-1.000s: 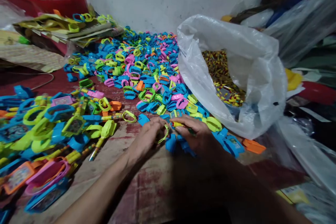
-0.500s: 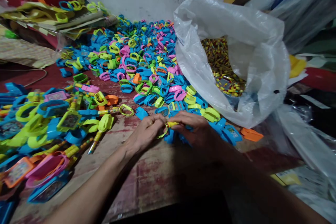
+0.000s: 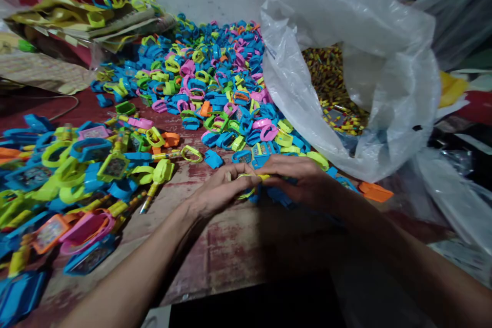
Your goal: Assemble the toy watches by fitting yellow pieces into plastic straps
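My left hand (image 3: 219,192) and my right hand (image 3: 303,179) meet over the worn red floor, both pinched on one small yellow-green plastic toy piece (image 3: 248,184), a ring-shaped frame with a yellow stick at its right end. Just beyond the fingers lies a big heap of loose blue, pink, green and orange plastic frames (image 3: 215,82). Blue pieces lie under my right hand.
A large clear plastic bag (image 3: 361,77) with small yellow and red sticks inside stands open to the right. A pile of assembled toys (image 3: 77,174) lies at the left. Papers and a red tub (image 3: 69,20) sit at the back left; more plastic bags are at the far right.
The hands stay together on the piece, turning it slightly; the left fingers have closed further over the ring. The view has shifted a little.
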Tool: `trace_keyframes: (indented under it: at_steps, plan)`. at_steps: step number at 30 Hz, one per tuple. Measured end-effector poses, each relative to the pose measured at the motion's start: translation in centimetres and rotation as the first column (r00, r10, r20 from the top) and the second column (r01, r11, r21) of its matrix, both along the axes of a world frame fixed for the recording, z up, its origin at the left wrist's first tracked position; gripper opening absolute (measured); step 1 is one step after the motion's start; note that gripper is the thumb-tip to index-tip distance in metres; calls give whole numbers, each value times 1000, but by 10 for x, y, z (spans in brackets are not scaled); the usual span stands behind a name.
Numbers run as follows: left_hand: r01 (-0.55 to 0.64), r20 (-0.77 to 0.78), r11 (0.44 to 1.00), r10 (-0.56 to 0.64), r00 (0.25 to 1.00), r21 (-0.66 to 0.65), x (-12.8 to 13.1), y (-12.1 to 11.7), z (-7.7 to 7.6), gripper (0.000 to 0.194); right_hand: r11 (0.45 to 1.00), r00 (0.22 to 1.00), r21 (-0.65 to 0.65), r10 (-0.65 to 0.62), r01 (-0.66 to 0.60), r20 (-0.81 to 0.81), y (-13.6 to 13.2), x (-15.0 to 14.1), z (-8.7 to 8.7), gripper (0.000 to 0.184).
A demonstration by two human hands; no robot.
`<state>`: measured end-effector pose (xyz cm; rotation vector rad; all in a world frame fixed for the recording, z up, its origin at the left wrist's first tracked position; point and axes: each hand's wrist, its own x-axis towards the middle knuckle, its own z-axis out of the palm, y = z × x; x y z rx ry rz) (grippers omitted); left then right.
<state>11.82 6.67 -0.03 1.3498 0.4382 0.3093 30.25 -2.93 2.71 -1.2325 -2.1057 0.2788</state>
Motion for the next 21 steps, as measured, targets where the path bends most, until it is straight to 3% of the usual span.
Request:
trace_keyframes:
  at_steps: [12,16,19,21]
  plan:
    - [48,32,997,-46,998,-55,4,-3,-14,42,997,979,-81,23,-7,202,-5,6,2,20]
    - [22,53,999,-20,998,-38,2,4,-4,40,997,979,63,-55,43,194,2,2,5,26]
    - [-146,150,988,151,977,-43,-11,20,12,38,939,942,173,-318,298,104,12,-4,9,55]
    - [-363,318,925,381,868,-117,-25,35,25,40,879,888,157,-459,450,24,21,-11,7,56]
